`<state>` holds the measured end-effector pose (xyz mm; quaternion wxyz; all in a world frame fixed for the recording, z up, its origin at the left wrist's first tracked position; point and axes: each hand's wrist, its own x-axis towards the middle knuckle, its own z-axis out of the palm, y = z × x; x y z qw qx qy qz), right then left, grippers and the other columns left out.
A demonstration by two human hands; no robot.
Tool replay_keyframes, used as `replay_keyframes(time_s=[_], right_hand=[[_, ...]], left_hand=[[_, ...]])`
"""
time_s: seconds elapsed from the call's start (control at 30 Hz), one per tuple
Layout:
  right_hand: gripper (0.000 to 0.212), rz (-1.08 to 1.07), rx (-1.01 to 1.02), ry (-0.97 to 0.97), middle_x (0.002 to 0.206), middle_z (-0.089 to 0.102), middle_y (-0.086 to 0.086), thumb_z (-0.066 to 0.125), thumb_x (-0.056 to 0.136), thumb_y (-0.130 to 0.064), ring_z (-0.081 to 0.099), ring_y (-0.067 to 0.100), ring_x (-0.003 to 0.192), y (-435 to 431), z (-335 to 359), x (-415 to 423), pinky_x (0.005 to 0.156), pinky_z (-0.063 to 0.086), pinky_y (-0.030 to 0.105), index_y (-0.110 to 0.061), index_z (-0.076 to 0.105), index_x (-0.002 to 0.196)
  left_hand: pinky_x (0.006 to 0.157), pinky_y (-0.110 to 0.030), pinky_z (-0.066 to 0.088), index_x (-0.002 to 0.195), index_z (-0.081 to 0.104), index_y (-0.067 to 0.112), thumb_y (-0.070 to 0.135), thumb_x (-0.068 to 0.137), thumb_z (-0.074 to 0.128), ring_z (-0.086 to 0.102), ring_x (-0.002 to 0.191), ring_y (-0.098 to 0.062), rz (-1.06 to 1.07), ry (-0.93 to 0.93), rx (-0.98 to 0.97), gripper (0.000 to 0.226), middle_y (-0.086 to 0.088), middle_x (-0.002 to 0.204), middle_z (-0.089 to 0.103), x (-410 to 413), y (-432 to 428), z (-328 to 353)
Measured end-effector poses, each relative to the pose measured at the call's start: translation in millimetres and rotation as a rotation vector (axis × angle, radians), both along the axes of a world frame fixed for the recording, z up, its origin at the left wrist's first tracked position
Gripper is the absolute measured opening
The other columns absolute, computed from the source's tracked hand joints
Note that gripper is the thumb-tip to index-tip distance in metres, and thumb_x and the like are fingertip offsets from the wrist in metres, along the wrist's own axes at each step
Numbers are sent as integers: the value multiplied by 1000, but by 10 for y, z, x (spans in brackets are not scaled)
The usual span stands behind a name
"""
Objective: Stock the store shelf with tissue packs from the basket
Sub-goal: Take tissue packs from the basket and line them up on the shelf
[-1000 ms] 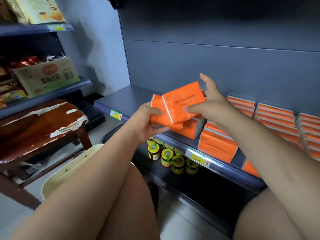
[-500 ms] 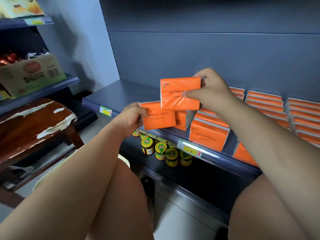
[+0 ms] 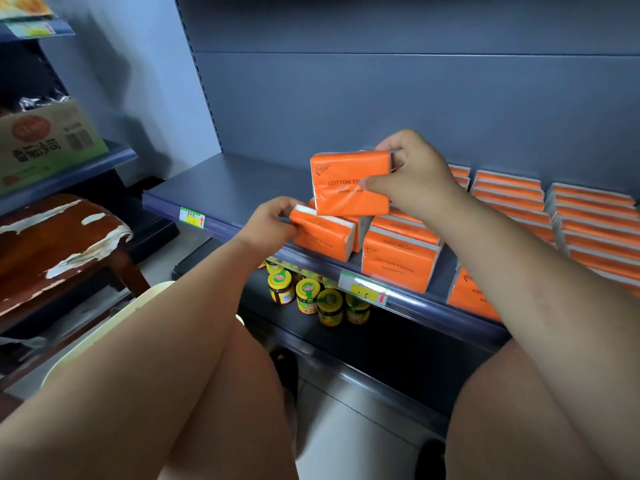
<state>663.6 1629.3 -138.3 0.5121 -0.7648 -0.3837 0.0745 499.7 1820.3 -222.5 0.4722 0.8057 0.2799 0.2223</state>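
Right hand pinches a tissue pack; left hand's fingers grip a second pack. A grey shelf lies beneath both.

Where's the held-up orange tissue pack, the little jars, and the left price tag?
Orange plastic-wrapped tissue pack point(image 3: 349, 188): head view, printed front.
Small yellow-lidded glass jars point(image 3: 308, 288): head view, one jar's lid.
Left yellow-green paper price tag point(image 3: 192, 218): head view, centre.

Legible print, two places
"COTTON TIS…" on upright orange tissue pack; "番茄沙司" on cardboard box, left shelving.
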Motion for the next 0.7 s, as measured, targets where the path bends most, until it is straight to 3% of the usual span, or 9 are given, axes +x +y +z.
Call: replay_keyframes(time_s=[0.13,0.3,0.47,0.6,0.7], right_hand=[[51,-13,-24,-19,108,68,-2,89,73,-26,68,16,97,-28,-17,48,82,61,42,-28,58,113],[52,-59,-25,-26,107,69,0,89,72,-26,69,18,96,-68,-41,120,77,60,38,-28,58,113],[51,-109,-19,-18,108,69,-2,88,73,-28,68,15,96,-131,-56,185,72,59,34,-28,57,113],[50,-135,-9,-10,108,69,-3,88,73,-28,68,15,98,-163,-60,217,78,60,37,-29,57,112],[50,-145,-13,-19,108,68,-4,88,72,-30,67,15,100,-172,-70,229,85,60,42,-29,58,112]], left_hand=[[88,-51,62,98,68,22,-14,84,59,73,96,-35,-5,62,-5,39,-9,101,72,84,-12,-45],[84,-40,57,117,66,18,-2,86,64,67,98,-25,74,202,221,37,-1,101,69,186,-31,-45],[77,-38,56,141,47,18,-2,85,58,65,83,-19,161,261,231,60,-2,91,66,234,-130,4],[61,-31,50,128,56,15,-5,83,48,61,78,-18,205,262,199,49,-2,91,62,281,-206,57],[65,-29,43,108,59,16,0,89,44,54,74,-22,279,207,113,29,1,81,56,329,-273,97]])
